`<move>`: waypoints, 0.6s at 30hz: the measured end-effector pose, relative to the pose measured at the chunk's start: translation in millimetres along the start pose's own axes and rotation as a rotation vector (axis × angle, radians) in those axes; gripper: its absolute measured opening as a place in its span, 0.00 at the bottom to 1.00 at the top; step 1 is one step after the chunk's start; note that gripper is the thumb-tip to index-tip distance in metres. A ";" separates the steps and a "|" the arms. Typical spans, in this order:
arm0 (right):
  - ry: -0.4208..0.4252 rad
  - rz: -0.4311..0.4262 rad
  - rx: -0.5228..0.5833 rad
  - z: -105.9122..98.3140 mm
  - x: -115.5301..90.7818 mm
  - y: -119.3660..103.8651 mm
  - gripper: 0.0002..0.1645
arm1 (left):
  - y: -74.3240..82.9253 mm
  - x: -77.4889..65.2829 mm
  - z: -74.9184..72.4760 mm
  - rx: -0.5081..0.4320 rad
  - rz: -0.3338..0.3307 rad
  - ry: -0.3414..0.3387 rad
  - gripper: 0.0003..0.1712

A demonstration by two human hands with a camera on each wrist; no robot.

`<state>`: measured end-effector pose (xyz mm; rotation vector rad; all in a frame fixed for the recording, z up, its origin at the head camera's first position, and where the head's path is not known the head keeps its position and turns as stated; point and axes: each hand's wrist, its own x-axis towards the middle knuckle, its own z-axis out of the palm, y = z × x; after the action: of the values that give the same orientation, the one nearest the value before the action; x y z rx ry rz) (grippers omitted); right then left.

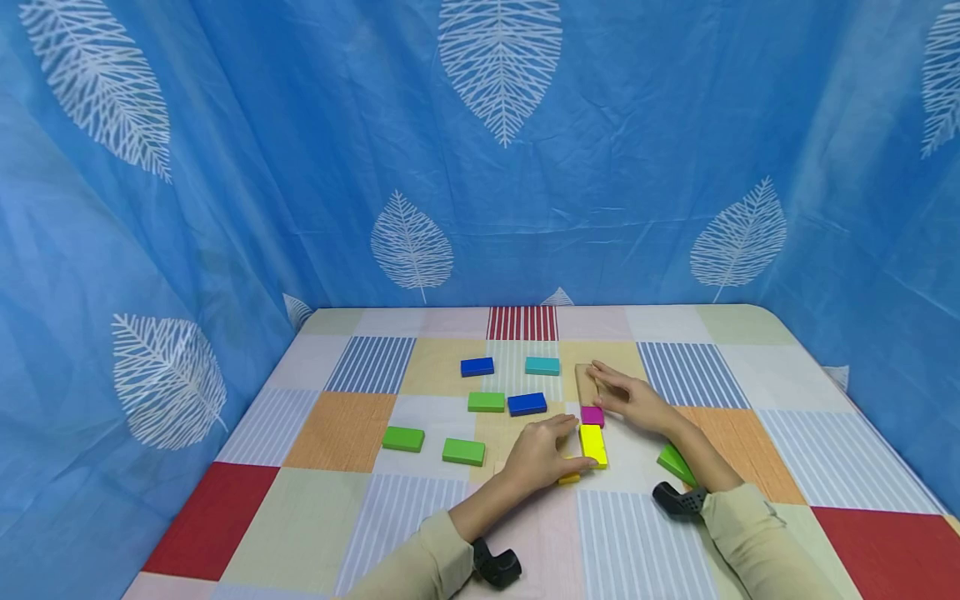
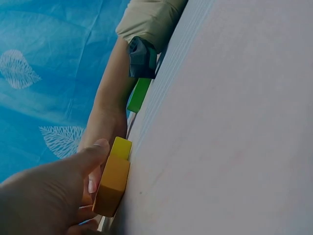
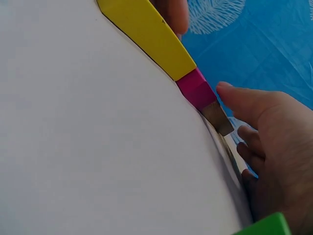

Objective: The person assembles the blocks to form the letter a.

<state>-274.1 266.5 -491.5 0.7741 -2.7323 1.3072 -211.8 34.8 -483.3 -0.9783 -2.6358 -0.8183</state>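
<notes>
A yellow block (image 1: pixel 593 447), a magenta block (image 1: pixel 592 416) and a plain wooden block (image 1: pixel 583 383) form a line on the patterned cloth. Beside the yellow block is my left hand (image 1: pixel 538 457), its thumb at the near end and its fingers along the left side. An orange block (image 2: pixel 111 188) shows near that thumb, mostly hidden by the hand in the head view. My right hand (image 1: pixel 637 406) is at the right side of the wooden block, fingers extended. In the right wrist view its thumb (image 3: pixel 244 100) looks slightly apart from the blocks.
To the left lie several green blocks (image 1: pixel 463 452), two dark blue blocks (image 1: pixel 527 404) and a turquoise block (image 1: pixel 542 366). Another green block (image 1: pixel 675 463) sits by the right forearm. A blue leaf-print curtain (image 1: pixel 570 208) surrounds the table.
</notes>
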 end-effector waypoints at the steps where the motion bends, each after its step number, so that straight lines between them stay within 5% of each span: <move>1: -0.001 0.010 -0.018 0.1 1.3 1.1 0.34 | 0.7 -0.4 0.1 0.009 -0.028 -0.026 0.38; 7: -0.043 0.070 -0.078 -1.6 5.9 2.0 0.40 | 3.7 0.8 0.4 0.058 -0.118 -0.136 0.41; 18: -0.063 0.064 -0.093 -2.5 6.6 -1.4 0.41 | 2.1 2.1 1.9 0.038 -0.113 -0.112 0.37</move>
<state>-279.7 264.8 -487.3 0.7388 -2.8664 1.1765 -212.0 38.3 -483.2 -0.8981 -2.8132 -0.7554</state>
